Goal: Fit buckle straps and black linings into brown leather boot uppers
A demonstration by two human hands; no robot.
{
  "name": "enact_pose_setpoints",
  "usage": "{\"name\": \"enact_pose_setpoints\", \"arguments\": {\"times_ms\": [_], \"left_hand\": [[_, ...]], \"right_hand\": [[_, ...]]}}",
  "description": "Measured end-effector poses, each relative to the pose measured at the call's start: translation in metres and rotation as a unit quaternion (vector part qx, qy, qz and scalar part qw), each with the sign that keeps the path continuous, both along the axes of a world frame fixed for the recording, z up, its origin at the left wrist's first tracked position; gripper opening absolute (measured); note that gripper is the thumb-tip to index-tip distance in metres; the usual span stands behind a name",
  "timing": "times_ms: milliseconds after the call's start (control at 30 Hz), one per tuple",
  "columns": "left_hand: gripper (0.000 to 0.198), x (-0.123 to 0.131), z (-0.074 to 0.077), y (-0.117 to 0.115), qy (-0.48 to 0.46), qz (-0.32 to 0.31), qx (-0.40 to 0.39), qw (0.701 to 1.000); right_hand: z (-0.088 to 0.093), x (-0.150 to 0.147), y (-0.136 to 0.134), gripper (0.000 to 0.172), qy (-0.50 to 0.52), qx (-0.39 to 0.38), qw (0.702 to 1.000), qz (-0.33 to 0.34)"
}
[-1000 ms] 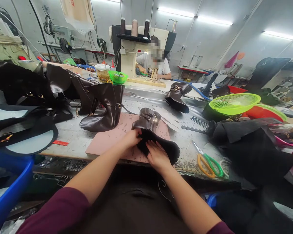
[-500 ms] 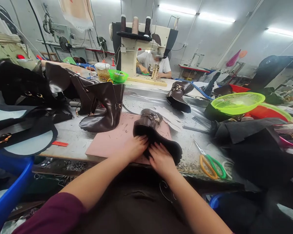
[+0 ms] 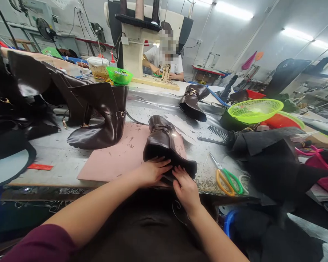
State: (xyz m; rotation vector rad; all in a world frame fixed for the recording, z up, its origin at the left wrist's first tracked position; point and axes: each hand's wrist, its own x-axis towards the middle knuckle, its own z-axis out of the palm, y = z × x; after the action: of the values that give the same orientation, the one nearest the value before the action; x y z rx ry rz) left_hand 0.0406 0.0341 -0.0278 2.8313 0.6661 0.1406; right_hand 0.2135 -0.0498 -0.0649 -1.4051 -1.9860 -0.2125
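A dark brown boot upper with a gold buckle lies on a pink cutting mat at the table's near edge, its black lined opening toward me. My left hand rests on the near left of the opening, fingers curled over the edge. My right hand pinches the lining at the opening's near right. Both hands grip the same boot upper.
Scissors with green and yellow handles lie right of the boot. More brown boot uppers stand left, another farther back. A green mesh basket and black fabric sit right. A person works at a sewing machine behind.
Both hands slid toward me along the boot's opening to its near edge. The camera view shifted left and down a little.
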Motion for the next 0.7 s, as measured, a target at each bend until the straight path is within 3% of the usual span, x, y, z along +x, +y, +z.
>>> {"name": "enact_pose_setpoints", "arguments": {"times_ms": [100, 267, 400, 500, 600, 700], "left_hand": [[0.057, -0.001, -0.003, 0.002, -0.010, -0.021, 0.003, 1.000], [0.056, -0.004, -0.004, 0.007, -0.004, -0.053, -0.007, 0.999], [0.067, -0.016, -0.003, 0.015, -0.032, -0.106, -0.034, 0.993], [0.075, -0.027, -0.001, 0.019, -0.024, -0.137, -0.046, 0.989], [0.064, -0.032, 0.001, 0.015, -0.018, -0.122, -0.045, 0.991], [0.041, -0.022, 0.003, 0.003, -0.043, -0.107, -0.021, 0.993]], "right_hand": [[0.000, -0.001, -0.003, 0.031, 0.019, -0.028, 0.999, -0.008], [0.001, -0.005, -0.009, 0.031, -0.033, -0.052, 0.998, 0.018], [0.004, 0.008, -0.015, 0.037, -0.033, -0.084, 0.992, 0.093], [0.010, 0.021, -0.018, 0.041, 0.028, -0.131, 0.982, 0.135], [0.014, 0.024, -0.019, 0.039, 0.117, -0.140, 0.979, 0.088], [0.017, 0.017, -0.020, 0.028, 0.118, -0.102, 0.986, 0.054]]}}
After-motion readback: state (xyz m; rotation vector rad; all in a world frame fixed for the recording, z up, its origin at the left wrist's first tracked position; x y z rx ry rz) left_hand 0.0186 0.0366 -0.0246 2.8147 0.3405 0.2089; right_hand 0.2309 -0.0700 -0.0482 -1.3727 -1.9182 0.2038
